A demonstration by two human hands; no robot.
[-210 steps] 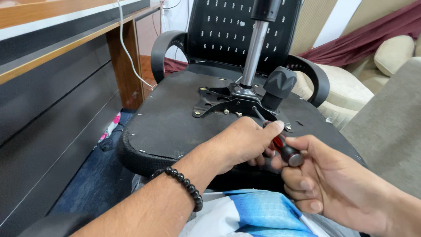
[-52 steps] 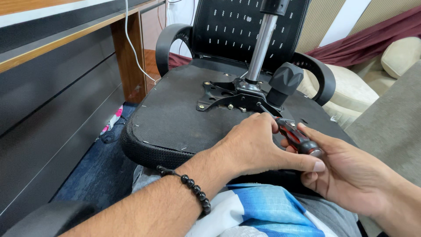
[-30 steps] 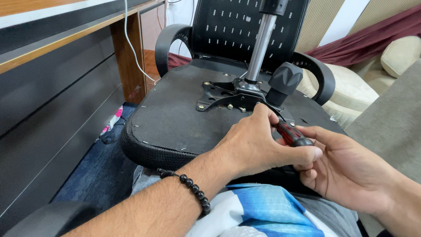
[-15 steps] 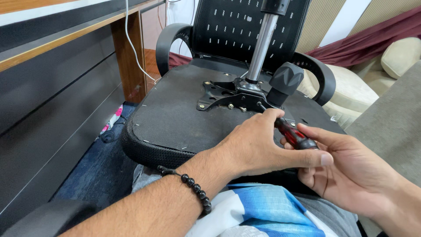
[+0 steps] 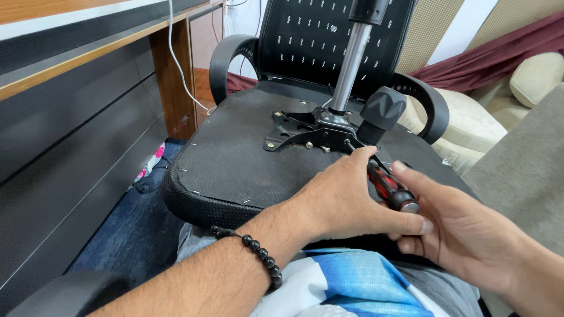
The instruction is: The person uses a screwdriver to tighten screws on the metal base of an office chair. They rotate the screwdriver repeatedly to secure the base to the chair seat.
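An office chair lies tipped over on my lap, the black underside of its seat (image 5: 235, 152) facing up. A black metal mounting plate (image 5: 302, 132) with a chrome gas column (image 5: 351, 64) is bolted to it. A red-and-black screwdriver (image 5: 388, 188) points its tip at a screw on the plate's near edge. My left hand (image 5: 343, 199), with a black bead bracelet on the wrist, steadies the shaft and handle. My right hand (image 5: 464, 229) cups the butt of the handle from the right.
A black knob lever (image 5: 382, 111) sticks up beside the column. The mesh backrest (image 5: 329, 41) and both armrests stand beyond. A wooden desk (image 5: 88, 64) with a white cable (image 5: 179, 64) is on the left. Beige cushions (image 5: 529, 76) lie to the right.
My right hand's fingers have shifted around the screwdriver handle over the last frames, as in turning it. The left hand stays on the shaft. The chair has not moved.
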